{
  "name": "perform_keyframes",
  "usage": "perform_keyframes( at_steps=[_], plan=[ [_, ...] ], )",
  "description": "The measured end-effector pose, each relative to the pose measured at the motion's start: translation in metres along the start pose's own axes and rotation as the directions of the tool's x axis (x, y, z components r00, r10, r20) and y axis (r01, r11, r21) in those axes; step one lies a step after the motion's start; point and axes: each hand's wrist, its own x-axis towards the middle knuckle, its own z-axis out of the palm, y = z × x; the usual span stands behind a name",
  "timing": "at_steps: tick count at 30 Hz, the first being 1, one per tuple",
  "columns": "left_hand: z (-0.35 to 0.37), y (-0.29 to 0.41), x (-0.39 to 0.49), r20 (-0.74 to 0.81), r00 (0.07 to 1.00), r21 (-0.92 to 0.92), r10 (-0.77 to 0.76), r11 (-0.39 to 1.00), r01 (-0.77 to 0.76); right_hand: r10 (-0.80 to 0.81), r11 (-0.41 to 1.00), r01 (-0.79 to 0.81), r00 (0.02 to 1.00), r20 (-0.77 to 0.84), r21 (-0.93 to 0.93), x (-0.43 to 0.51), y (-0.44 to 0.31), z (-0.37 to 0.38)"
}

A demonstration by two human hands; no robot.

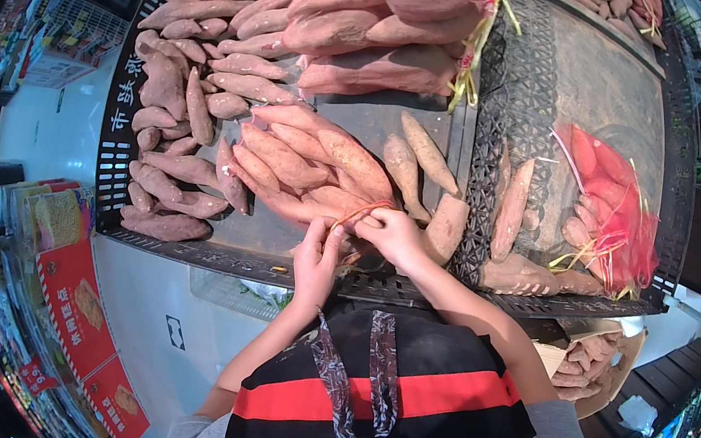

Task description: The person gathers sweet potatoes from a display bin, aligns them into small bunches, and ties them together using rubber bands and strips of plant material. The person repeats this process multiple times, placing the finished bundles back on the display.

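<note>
A net bag of sweet potatoes point(305, 161) lies on the dark display surface in front of me, its gathered end towards my body. My left hand point(319, 255) pinches an orange-yellow tie point(362, 210) at that end between thumb and fingers. Close beside it, my right hand point(392, 235) grips the tie and the gathered netting from the other side. Parts of the bag's neck are hidden by my fingers. Loose sweet potatoes point(430, 153) lie just right of the bag, and a thick one point(446, 226) is by my right wrist.
Filled net bags point(386, 27) are stacked at the back. Loose sweet potatoes point(184, 170) cover the left side. Beyond a black plastic divider point(487, 151) lies a red net bag point(616, 218). The black crate edge point(248, 263) runs before me; a cardboard box point(600, 365) stands below right.
</note>
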Motion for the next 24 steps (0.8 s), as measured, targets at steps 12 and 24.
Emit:
perform_keyframes(
  at_steps=[12,24],
  plan=[
    [-0.019,0.016,0.042,0.177,0.956,-0.569,-0.234,0.768,0.294,-0.056,0.996,0.079,0.935,-0.35,0.051,-0.068,-0.075,-0.135],
    [-0.01,0.018,0.0,0.182,0.98,-0.301,-0.076,0.945,0.13,0.226,0.475,-0.517,0.853,-0.469,-0.712,-0.054,0.038,-0.198]
  ],
)
